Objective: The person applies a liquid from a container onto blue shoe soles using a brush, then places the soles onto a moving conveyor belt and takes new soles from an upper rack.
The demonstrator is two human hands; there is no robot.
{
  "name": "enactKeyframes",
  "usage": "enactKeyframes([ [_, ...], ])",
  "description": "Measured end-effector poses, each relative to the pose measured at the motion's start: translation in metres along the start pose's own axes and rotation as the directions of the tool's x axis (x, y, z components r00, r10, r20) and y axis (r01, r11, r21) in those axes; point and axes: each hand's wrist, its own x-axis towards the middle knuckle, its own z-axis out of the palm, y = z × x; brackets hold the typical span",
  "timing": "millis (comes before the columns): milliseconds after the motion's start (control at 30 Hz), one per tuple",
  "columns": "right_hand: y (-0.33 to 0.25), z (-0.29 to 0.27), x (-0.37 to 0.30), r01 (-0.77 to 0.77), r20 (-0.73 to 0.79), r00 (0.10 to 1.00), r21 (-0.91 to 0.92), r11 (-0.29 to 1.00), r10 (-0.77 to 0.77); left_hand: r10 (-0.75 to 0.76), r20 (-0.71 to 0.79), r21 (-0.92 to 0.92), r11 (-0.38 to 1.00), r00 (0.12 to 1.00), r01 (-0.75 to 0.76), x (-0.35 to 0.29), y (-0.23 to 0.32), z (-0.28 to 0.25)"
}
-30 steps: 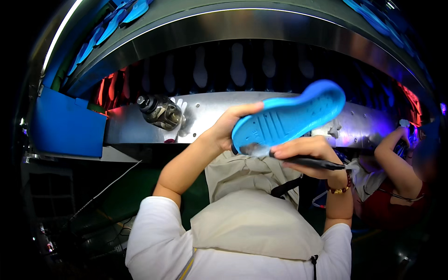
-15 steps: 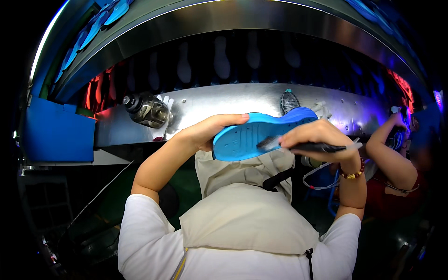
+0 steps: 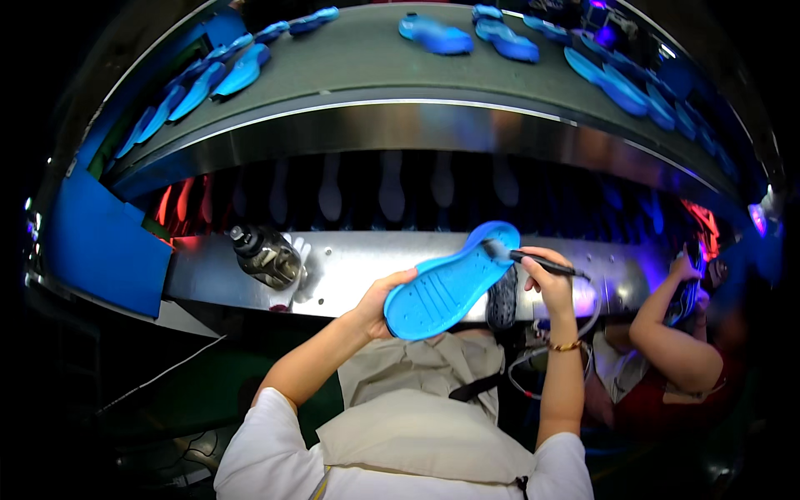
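My left hand (image 3: 377, 303) grips the heel end of a bright blue shoe sole (image 3: 442, 292), thumb over its edge. Tilted, the sole has its ribbed inner side facing up and its other end pointing away to the right. In my right hand (image 3: 548, 283) is a black-handled brush (image 3: 552, 265) with a clear tube (image 3: 597, 307) trailing from its back end. The bristles touch the inner side of the sole near its far end. Close by, a dark treaded shoe sole (image 3: 502, 298) lies at the front edge of the metal bench (image 3: 354, 258).
A dark squat bottle (image 3: 273, 260) stands on a white glove-like cloth at the bench's left. Beyond, a raised green conveyor belt (image 3: 350, 62) carries several blue soles (image 3: 507, 40). At right, a co-worker's hand (image 3: 685, 268) holds something dark.
The brush has moved from the sole's middle to its far end. The sole now points more away from me. The view has tilted up, showing more of the conveyor belt.
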Motion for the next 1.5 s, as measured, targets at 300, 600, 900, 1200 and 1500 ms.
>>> enactKeyframes([
  [300,0.007,0.035,-0.081,0.062,0.249,0.951,0.429,0.901,-0.184,0.392,0.062,0.198,0.896,0.918,-0.396,-0.020,0.042,0.014],
  [600,0.040,0.015,-0.082,0.040,-0.115,0.992,0.693,0.720,0.056,0.873,0.110,-0.286,0.485,0.474,-0.827,-0.010,0.243,0.050],
  [900,0.062,-0.009,-0.092,0.064,-0.261,0.945,0.741,0.669,0.199,0.916,0.115,0.904,0.065,0.385,-0.423,0.099,0.236,0.113],
  [1200,0.051,0.007,-0.078,-0.045,-0.134,0.986,0.356,0.933,0.098,0.630,0.747,0.523,-0.754,0.213,0.397,0.206,0.283,0.109],
  [1500,0.063,0.012,-0.067,-0.039,-0.139,0.984,0.422,0.906,0.107,0.806,0.457,0.558,-0.590,0.377,0.584,0.201,0.300,0.093],
])
